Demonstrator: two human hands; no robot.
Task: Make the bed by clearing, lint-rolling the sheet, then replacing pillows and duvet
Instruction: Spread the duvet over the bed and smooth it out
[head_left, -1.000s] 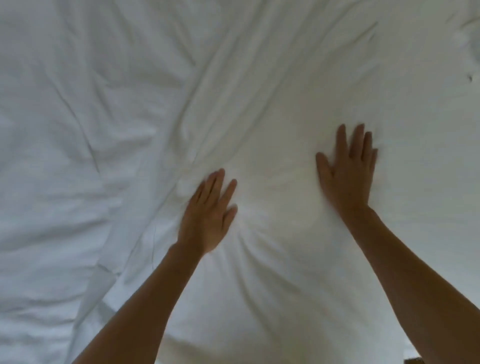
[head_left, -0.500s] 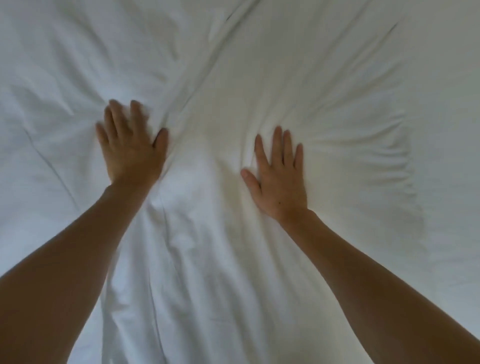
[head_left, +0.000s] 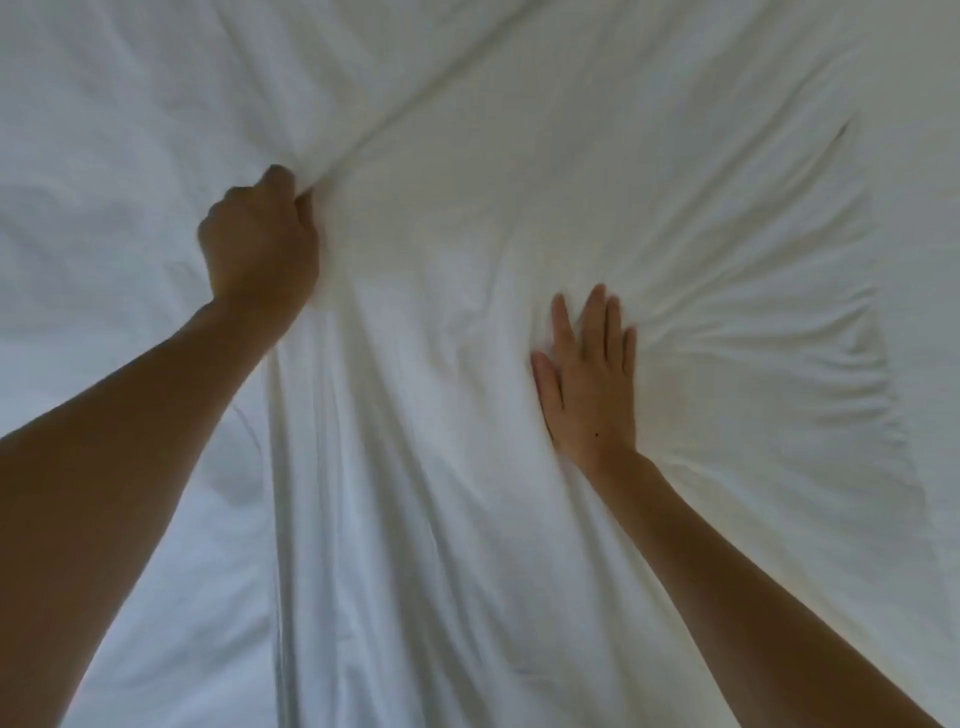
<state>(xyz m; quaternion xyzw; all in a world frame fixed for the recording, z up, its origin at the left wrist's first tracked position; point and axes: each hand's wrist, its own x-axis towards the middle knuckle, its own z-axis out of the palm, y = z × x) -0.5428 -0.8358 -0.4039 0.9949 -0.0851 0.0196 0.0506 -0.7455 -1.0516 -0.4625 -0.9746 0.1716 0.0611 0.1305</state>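
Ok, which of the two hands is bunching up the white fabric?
The left hand: its fingers are curled round a fold of the white bedding. The right hand lies flat, fingers straight.

The white bedding (head_left: 519, 218) is lit softly and evenly, with a warmer cast seen on the right and a cooler, bluish cast on the left. Only faint shadows are thrown along the creases and beside the forearms. The whole picture is rendered soft, detail is smeared, and wide-angle stretching is seen toward the edges.
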